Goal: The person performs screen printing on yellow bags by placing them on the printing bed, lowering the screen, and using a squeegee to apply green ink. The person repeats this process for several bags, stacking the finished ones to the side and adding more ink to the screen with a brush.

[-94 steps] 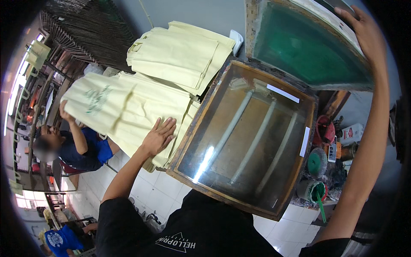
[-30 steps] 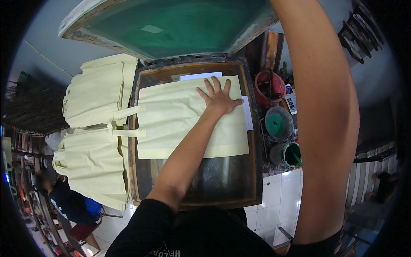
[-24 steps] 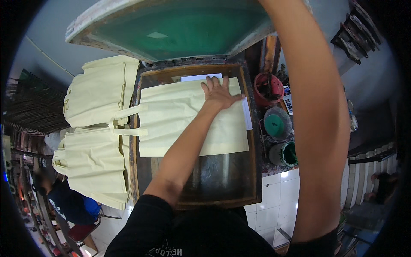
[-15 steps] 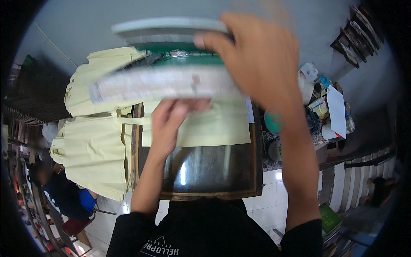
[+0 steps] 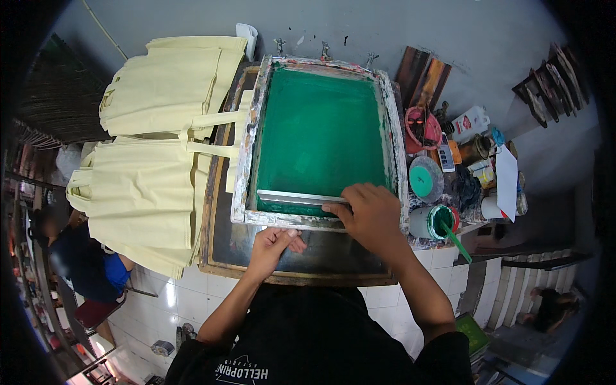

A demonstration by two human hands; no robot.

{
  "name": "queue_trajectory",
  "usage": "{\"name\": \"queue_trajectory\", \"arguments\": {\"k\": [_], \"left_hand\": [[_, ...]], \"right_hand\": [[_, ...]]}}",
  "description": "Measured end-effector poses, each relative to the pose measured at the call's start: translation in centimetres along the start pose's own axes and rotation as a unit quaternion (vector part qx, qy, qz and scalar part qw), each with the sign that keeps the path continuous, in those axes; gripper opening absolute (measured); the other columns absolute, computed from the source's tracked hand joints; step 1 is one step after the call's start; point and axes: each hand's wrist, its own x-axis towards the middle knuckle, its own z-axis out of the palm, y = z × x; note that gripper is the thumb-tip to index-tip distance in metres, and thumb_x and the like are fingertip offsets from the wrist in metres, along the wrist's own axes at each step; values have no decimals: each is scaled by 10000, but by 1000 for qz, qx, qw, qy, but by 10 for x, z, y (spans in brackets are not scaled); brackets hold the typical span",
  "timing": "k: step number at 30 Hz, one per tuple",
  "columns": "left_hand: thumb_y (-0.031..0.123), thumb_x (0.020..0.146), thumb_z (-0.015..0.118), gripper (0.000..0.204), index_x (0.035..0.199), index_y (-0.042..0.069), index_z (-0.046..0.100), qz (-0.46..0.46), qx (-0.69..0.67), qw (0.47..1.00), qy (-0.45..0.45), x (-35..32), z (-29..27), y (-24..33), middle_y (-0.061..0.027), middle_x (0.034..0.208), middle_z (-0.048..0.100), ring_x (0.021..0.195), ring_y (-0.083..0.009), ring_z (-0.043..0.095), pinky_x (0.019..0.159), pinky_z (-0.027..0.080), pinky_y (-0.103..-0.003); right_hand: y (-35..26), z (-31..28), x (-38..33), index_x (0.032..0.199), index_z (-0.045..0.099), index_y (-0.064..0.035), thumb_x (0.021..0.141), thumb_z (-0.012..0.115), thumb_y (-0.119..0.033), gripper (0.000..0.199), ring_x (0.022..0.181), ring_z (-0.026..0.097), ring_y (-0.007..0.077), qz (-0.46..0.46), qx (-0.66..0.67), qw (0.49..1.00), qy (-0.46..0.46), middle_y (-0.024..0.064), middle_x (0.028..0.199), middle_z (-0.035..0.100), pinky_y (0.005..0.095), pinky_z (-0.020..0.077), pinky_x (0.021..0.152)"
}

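Observation:
A screen printing frame [image 5: 239, 192] with a paint-smeared rim lies flat on the dark, wood-edged board [image 5: 224, 247]. Green ink [image 5: 321, 128] covers its mesh. My right hand [image 5: 372, 215] is closed on a squeegee [image 5: 298, 197], which stands across the near end of the mesh. At the frame's near edge is my left hand [image 5: 273, 250], its fingers curled and its thumb against the rim. Beneath the frame lies a pale yellow tote bag [image 5: 240, 125], mostly hidden; its straps [image 5: 215, 120] stick out to the left.
Stacked pale yellow tote bags [image 5: 144, 199] lie at the left. On the right stand an ink tub [image 5: 423, 223] with a green stick, a bowl of green ink [image 5: 421, 181], a phone [image 5: 446, 154] and several containers. Clamps [image 5: 325, 51] line the frame's far side. A person [image 5: 83, 263] sits at far left.
The frame has come down from a raised, tilted position to lie flat over the bag. My right hand has moved down and nearer with the squeegee; my left hand has come nearer too.

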Motion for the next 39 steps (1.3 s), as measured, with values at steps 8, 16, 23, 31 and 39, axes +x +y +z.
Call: {"name": "queue_trajectory", "arguments": {"k": [8,16,23,31,39], "left_hand": [[191,1035,602,259,1048,-58,673,6,-6,1000,-9,-1,-9,-7,-157,829,715,753,-197,671,738,533,-332],[153,1030,576,280,1158,-87,640,-157,-148,976,-39,-1,-15,15,-206,1018,741,849,-234,738,797,606,-354],[170,1054,551,328,1317,-22,586,-178,-95,968,-151,6,-8,53,-213,1160,712,1021,-277,725,893,584,-368],[192,933,702,352,1239,25,650,451,499,730,121,222,-2,174,-178,1102,713,1011,-367,681,899,536,-431],[258,873,757,246,996,45,757,268,559,781,71,267,-16,191,-210,919,710,864,-408,690,776,522,-468]], "right_hand": [[71,53,76,748,596,-65,856,731,-485,454,716,641,335,-66,-46,996,38,116,728,633,454,475,632],[160,59,223,982,742,-70,841,703,-621,569,888,701,409,85,-48,983,-153,178,911,731,510,523,785],[175,68,237,1019,757,-70,828,717,-621,584,889,703,425,86,-65,986,-124,204,878,733,516,531,805],[163,90,205,859,700,-26,782,724,-687,666,794,717,385,68,-148,987,-12,176,833,728,501,547,700],[158,91,171,730,625,-46,759,730,-701,663,712,703,346,30,-145,988,47,136,751,702,465,528,610]]}}
